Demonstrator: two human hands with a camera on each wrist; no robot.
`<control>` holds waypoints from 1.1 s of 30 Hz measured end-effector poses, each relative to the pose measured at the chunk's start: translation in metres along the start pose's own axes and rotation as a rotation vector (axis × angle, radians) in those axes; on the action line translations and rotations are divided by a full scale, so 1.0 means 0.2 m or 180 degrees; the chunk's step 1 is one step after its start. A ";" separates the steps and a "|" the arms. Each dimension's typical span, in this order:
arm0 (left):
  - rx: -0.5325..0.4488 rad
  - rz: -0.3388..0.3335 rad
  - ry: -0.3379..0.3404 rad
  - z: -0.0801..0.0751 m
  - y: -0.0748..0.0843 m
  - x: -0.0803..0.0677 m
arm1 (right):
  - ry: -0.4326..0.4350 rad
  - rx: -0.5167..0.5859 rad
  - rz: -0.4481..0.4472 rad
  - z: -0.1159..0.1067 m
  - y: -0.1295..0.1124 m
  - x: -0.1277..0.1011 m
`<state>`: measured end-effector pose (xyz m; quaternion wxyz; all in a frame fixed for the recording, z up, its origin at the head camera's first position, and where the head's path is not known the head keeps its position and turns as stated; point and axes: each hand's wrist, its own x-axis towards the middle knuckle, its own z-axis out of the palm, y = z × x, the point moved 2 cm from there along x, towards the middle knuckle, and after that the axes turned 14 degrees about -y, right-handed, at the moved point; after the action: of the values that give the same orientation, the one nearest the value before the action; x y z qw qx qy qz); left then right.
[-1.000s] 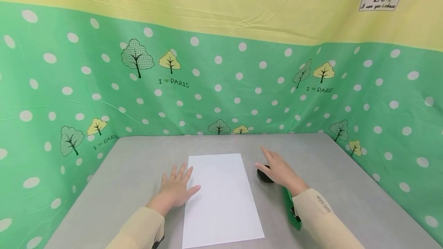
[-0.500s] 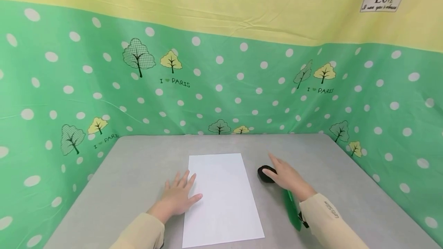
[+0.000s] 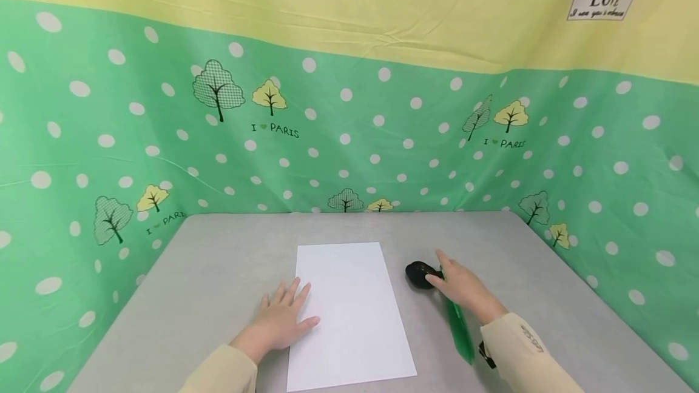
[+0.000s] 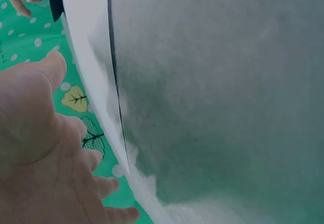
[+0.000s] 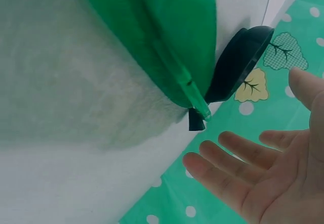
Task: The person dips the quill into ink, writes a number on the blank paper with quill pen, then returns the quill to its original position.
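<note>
A white sheet of paper (image 3: 352,320) lies on the table. Over its left edge is my left hand (image 3: 281,320), fingers spread and holding nothing. To the right of the paper lies a green, leaf-shaped object (image 3: 457,329) with a see-through green rod (image 5: 174,70) along it. At its far end is a black, rounded, cup-like piece (image 3: 419,275); whether the two are joined I cannot tell. My right hand (image 3: 464,287) hovers over that end with extended fingers. In the right wrist view, a gap separates the fingers (image 5: 228,181) from the green object.
The grey tabletop (image 3: 229,241) reaches back to a green dotted curtain (image 3: 349,156), which also hangs along both sides. A black strap piece (image 3: 487,355) shows at the right sleeve (image 3: 524,350).
Both hands have drawn back a little toward the near side, the right one also rightward. More of the black piece and green object shows now. The paper has stayed put.
</note>
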<state>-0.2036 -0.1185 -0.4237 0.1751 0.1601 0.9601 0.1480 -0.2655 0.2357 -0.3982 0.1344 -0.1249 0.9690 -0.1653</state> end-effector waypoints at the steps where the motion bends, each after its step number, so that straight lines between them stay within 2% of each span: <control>1: 0.0000 0.0000 -0.0011 0.00 0.00 0.00 | -0.0001 -0.0006 -0.0002 0.00 0.00 0.00; 9: 0.0024 0.0025 -0.0056 0.01 0.02 -0.02 | -0.0047 0.0040 0.0073 0.02 0.01 -0.03; 20: 0.0015 0.0008 -0.0179 0.04 0.02 -0.04 | 0.0036 -0.0004 0.0100 0.02 0.02 -0.05; 27: 0.0021 0.0091 -0.0208 0.06 0.03 -0.04 | -0.0075 0.0132 0.0181 0.04 0.03 -0.06; 33: 0.0097 0.0066 -0.0253 0.08 0.01 -0.03 | -0.0172 0.0027 0.0189 0.05 0.04 -0.05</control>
<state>-0.1908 -0.1150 -0.4351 0.2091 0.1784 0.9528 0.1286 -0.2551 0.2425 -0.4078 0.1659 -0.0999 0.9676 -0.1620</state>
